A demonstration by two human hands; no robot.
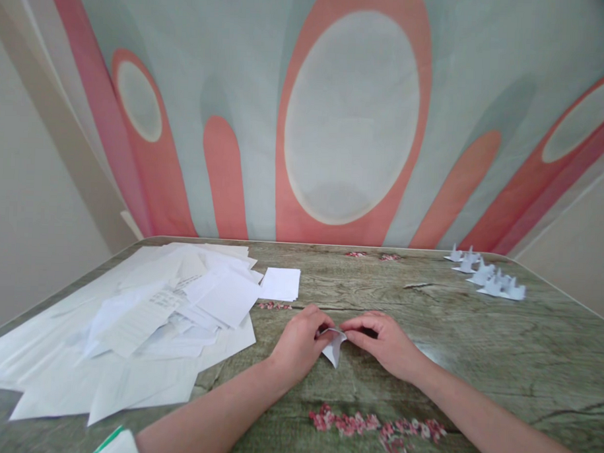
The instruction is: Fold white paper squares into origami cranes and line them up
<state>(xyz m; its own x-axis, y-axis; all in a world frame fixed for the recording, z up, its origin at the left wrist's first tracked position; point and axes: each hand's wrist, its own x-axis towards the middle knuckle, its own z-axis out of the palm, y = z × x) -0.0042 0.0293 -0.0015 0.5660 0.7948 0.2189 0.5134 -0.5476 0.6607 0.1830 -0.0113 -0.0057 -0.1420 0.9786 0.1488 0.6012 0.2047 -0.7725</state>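
Note:
Between my two hands is a small piece of folded white paper (332, 351), one pointed corner hanging down toward me. My left hand (302, 339) pinches its left side between thumb and fingers. On the other side, my right hand (383, 343) has thumb and fingertips closed on the paper's right corner. The paper is held just above or at the wood-patterned table (375, 387); I cannot tell whether it touches. My fingers hide part of the folds.
A wide, loose heap of white paper sheets (145, 313), some printed, covers the table's left side. Beside it lies a small stack of square white paper (280, 283). Several folded white paper figures (498, 284) stand at the back right. A patterned cloth (258, 53) hangs behind the table.

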